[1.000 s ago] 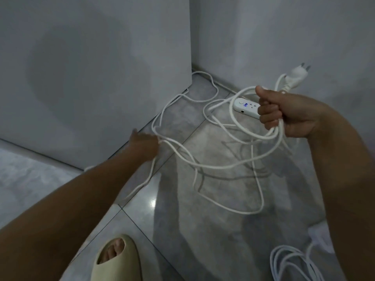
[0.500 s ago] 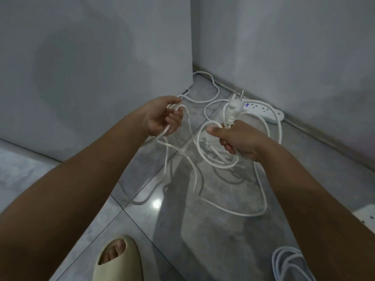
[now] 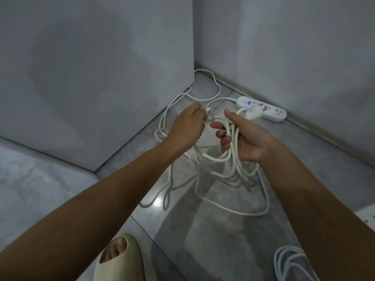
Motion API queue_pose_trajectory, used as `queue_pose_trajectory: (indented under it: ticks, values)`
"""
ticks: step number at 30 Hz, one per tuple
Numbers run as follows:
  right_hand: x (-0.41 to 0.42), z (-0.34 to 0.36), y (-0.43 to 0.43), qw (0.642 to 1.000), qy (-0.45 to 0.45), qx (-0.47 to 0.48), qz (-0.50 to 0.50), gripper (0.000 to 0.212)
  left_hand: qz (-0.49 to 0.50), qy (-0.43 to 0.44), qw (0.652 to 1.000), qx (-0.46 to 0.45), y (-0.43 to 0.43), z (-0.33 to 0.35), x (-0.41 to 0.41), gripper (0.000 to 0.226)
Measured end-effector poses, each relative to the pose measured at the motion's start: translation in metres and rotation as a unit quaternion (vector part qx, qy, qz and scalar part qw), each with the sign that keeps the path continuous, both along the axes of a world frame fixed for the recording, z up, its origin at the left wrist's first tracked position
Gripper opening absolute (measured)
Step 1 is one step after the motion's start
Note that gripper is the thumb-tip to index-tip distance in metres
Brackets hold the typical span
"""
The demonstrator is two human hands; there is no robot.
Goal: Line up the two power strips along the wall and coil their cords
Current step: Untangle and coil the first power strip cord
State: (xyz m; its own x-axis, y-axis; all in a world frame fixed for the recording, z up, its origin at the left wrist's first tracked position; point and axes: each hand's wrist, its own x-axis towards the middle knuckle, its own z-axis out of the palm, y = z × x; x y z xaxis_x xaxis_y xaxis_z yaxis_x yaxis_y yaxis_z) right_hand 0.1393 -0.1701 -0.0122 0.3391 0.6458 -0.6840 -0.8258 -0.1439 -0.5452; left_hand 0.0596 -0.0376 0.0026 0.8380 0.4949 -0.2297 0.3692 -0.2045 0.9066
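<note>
Head view: white cord tangled; right hand grips loops, left hand apparently pinches strand; power strip lit blue.

Grey tiled floor with power strip, cord

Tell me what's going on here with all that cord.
A person is coiling a white cord. The right hand grips several gathered loops with the plug at the thumb; the left hand pinches the next stretch. Much of the cord lies loose on the floor, running to the power strip by the wall. A second cord sits coiled at bottom right.
</note>
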Motion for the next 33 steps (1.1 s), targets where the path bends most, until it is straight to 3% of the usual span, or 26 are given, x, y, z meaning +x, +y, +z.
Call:
queue_pose_trajectory:
  ticks: [4, 10, 15, 23, 30, 33]
  values:
    - [0.004, 0.005, 0.0, 0.997, 0.037, 0.056, -0.028, 0.053, 0.006, -0.072, 0.98, 0.184, -0.002, -0.012, -0.008, 0.033]
    - [0.009, 0.008, 0.001, 0.989, 0.084, 0.08, -0.089, 0.05, -0.117, -0.174, 0.931, 0.299, -0.019, -0.031, -0.036, 0.027]
    - [0.01, 0.009, 0.001, 0.991, 0.075, 0.037, -0.101, 0.04, -0.094, -0.187, 0.932, 0.295, -0.021, -0.033, -0.035, 0.029]
    - [0.003, 0.005, 0.007, 0.999, 0.051, -0.002, 0.01, 0.045, -0.088, -0.205, 0.933, 0.283, -0.019, -0.034, -0.037, 0.029]
    - [0.005, 0.004, 0.004, 0.998, 0.031, 0.002, 0.05, 0.041, -0.17, -0.214, 0.91, 0.311, -0.021, -0.039, -0.04, 0.034]
    - [0.007, 0.001, 0.001, 0.995, 0.045, 0.04, 0.08, 0.039, -0.193, -0.235, 0.89, 0.339, -0.018, -0.039, -0.041, 0.024]
